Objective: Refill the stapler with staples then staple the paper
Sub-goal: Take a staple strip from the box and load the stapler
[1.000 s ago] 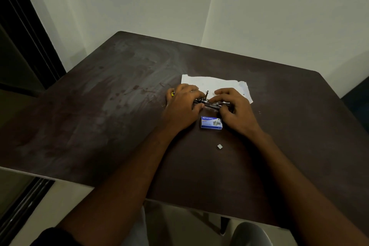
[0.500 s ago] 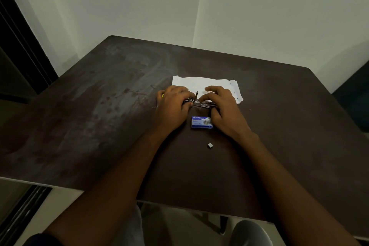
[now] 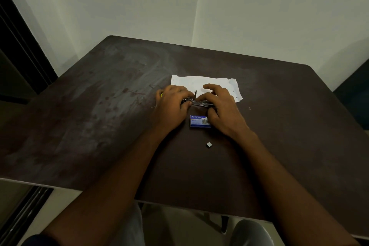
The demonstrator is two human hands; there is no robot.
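Observation:
A small dark metal stapler (image 3: 196,102) lies opened on the brown table (image 3: 99,118), stretched between both hands. My left hand (image 3: 171,106) grips its left end, fingers curled round it. My right hand (image 3: 221,106) pinches the stapler's middle with thumb and forefinger and covers its right end. A thin pin of the stapler sticks up between the hands. White paper (image 3: 199,82) lies flat just behind the hands. A blue staple box (image 3: 198,121) sits in front of the stapler, touching my right hand. A small loose block of staples (image 3: 209,144) lies nearer to me.
The table stands in a corner with walls behind and at the left. A stray bent staple (image 3: 249,108) lies to the right of my right hand. A dark door frame (image 3: 18,50) runs along the left side. My knees show below the near table edge.
Both hands stay on the stapler in nearly the same pose. The view has shifted slightly, so everything sits a little lower and further left in the frame.

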